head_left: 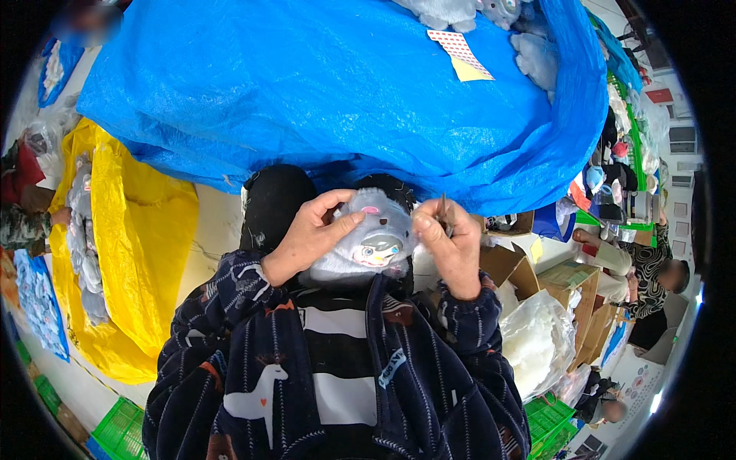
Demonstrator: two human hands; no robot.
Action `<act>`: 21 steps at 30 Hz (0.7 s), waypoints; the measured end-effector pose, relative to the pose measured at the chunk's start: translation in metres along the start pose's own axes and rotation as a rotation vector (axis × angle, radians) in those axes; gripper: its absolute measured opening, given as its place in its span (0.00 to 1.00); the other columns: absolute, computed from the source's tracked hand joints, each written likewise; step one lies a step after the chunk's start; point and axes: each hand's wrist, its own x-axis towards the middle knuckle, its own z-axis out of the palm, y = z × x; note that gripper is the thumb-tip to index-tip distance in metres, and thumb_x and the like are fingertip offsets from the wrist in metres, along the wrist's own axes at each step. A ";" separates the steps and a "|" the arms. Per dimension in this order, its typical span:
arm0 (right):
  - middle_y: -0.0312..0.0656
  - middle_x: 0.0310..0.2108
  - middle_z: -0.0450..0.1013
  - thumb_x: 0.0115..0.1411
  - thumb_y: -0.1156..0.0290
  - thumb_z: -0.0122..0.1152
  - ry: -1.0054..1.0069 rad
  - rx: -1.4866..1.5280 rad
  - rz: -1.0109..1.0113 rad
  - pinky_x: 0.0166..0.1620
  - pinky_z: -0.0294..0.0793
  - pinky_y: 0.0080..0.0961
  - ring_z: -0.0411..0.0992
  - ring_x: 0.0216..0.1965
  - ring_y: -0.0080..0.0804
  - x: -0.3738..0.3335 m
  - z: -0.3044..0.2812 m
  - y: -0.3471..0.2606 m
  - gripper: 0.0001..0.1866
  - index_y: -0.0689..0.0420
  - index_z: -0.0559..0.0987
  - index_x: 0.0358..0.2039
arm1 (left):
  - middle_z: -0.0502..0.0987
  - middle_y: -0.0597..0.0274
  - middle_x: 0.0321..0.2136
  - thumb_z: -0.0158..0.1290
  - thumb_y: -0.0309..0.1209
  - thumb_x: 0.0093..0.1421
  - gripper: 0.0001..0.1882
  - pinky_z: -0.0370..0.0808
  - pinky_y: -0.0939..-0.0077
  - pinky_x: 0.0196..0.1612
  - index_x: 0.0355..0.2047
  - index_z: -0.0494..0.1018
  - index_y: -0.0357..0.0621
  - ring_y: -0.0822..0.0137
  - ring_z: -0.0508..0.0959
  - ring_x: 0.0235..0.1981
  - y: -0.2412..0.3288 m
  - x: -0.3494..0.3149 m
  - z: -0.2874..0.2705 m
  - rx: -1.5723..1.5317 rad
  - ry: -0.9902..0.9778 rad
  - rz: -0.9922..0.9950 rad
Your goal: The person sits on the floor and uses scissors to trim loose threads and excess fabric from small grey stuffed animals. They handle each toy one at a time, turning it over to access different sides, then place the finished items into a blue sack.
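Observation:
A grey plush toy point(351, 270) rests on my lap, between my two hands. It has a pink oval patch, small dark spots and a shiny face piece with a painted eye and mouth. My left hand point(310, 236) grips its left side, with the thumb pressed on the fur near the pink patch. Just off the toy's right side, my right hand point(452, 249) is closed in a pinch. A small dark, metal-looking thing point(444, 212) sticks up from those fingers; its kind is too small to tell.
A large blue sheet point(322, 92) spreads ahead of my knees, with grey plush toys point(448, 11) and a sticker sheet point(469, 69) on it. A yellow sack point(146, 268) with grey plush pieces stands left. Cardboard boxes point(510, 268) and a clear bag of white stuffing point(540, 337) stand right. Other people work nearby.

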 end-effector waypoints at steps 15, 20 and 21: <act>0.42 0.28 0.71 0.46 0.76 0.64 -0.014 -0.482 -0.294 0.29 0.71 0.28 0.72 0.27 0.39 -0.003 0.025 0.040 0.10 0.58 0.75 0.31 | 0.70 0.71 0.27 0.54 0.32 0.60 0.08 0.64 0.88 0.28 0.33 0.71 0.39 0.85 0.65 0.27 0.010 0.004 0.004 0.248 0.035 0.036; 0.28 0.20 0.63 0.61 0.69 0.55 0.257 0.266 0.178 0.20 0.53 0.14 0.57 0.19 0.12 -0.021 0.009 0.044 0.08 0.58 0.72 0.27 | 0.71 0.73 0.28 0.49 0.30 0.63 0.06 0.65 0.88 0.29 0.34 0.70 0.40 0.85 0.66 0.28 0.001 0.004 0.003 -0.234 0.185 -0.052; 0.29 0.20 0.65 0.60 0.68 0.56 0.227 0.222 0.214 0.22 0.56 0.15 0.59 0.21 0.14 -0.028 -0.008 0.052 0.09 0.61 0.72 0.28 | 0.71 0.73 0.27 0.49 0.31 0.64 0.06 0.65 0.88 0.29 0.34 0.70 0.41 0.85 0.66 0.28 -0.001 0.004 0.003 -0.226 0.195 -0.033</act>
